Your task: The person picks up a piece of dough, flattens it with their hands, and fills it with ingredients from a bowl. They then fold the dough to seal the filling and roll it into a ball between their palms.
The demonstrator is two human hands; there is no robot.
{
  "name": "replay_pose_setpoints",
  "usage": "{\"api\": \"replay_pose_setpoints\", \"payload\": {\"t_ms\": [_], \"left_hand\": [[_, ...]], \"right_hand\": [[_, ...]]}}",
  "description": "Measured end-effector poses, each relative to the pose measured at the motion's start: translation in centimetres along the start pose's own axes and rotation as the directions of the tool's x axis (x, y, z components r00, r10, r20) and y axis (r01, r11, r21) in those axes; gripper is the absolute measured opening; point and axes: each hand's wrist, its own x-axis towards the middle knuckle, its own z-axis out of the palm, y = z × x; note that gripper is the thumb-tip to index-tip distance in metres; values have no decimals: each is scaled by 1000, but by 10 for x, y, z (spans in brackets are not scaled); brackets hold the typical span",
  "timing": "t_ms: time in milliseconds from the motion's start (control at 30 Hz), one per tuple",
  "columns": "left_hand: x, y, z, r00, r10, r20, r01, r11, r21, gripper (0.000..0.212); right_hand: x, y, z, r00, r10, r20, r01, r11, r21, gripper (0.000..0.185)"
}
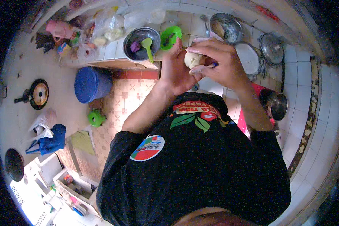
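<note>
A pale ball of dough (193, 60) is between my two hands, above the tiled counter's front edge. My right hand (224, 60) curls over it, thumb and fingers pressing its side, with whitish residue on the fingertips. The ball rests against the palm side of my left hand (173, 67), whose thumb points up; its other fingers are partly hidden. Just beyond are a dark bowl (128, 50) with a purple lump (135, 47) and a green spoon (147, 45), and a bright green bowl (165, 44) holding small dark pieces. A metal bowl (234, 26) with whitish residue stands behind my right hand.
On the right are a white plate (247, 60), a glass pot lid (272, 48) and a metal pot (279, 106). Plastic bags (108, 26) crowd the counter's left part. A blue bucket (86, 84) is at left; a pan (39, 94) hangs on the wall.
</note>
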Motion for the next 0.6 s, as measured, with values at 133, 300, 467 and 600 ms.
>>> {"api": "replay_pose_setpoints", "payload": {"t_ms": [133, 300, 467, 600], "left_hand": [[8, -6, -7, 970, -46, 239, 88, 982, -166, 68], [18, -28, 8, 999, -11, 41, 8, 998, 61, 63], [36, -28, -9, 965, 20, 263, -86, 966, 243, 72], [31, -28, 2, 988, -12, 151, -4, 995, 101, 75]], "right_hand": [[-8, -20, 7, 985, -67, -159, 36, 981, -189, 49], [-6, -10, -1, 984, -109, -140, 30, 880, -474, 91], [1, -23, 23, 987, -158, 32, 159, 925, -345, 88], [-19, -10, 3, 991, -72, 112, 114, 892, -437, 85]]}}
